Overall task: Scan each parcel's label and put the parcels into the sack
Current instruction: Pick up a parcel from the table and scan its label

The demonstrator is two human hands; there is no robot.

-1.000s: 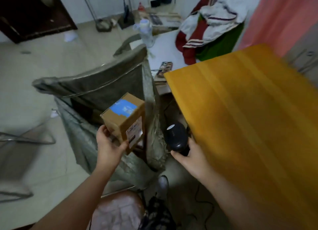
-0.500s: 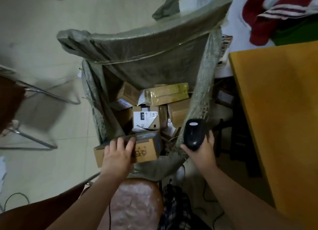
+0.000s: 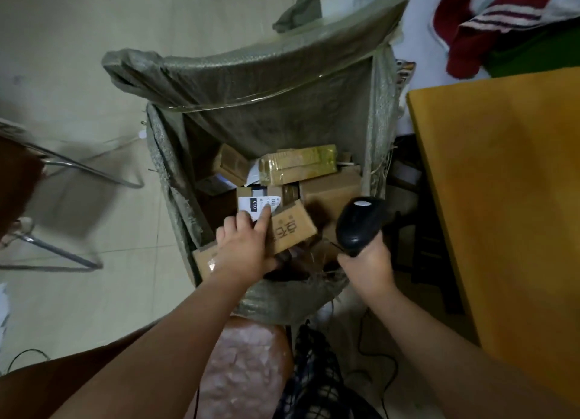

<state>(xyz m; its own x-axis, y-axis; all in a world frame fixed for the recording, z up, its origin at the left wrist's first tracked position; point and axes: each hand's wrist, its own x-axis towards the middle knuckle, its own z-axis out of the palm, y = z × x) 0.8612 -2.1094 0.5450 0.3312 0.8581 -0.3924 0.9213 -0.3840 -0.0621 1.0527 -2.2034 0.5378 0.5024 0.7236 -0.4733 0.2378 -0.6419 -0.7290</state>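
Loading a parcel into the sack (image 3: 282, 111) is judged to be the step in hand. The left hand (image 3: 244, 249) grips a cardboard parcel (image 3: 293, 230), fingers laid over its top face and thumb against its near side, at the 6 o'clock edge of the sack mouth. The parcel is tilted, its far end inside the opening and above the other parcels (image 3: 298, 167) piled within. The right hand (image 3: 367, 268) is wrapped round the handle of the scanner (image 3: 361, 224), at 4 o'clock of the sack mouth, just beside the parcel and apart from it. The two hands are near each other, not touching. The yellow table (image 3: 502, 199) stands at 3 o'clock of the sack. Whether this parcel's label has been read cannot be told. The next move calls for releasing the parcel so that it settles on the pile, inside the near rim.
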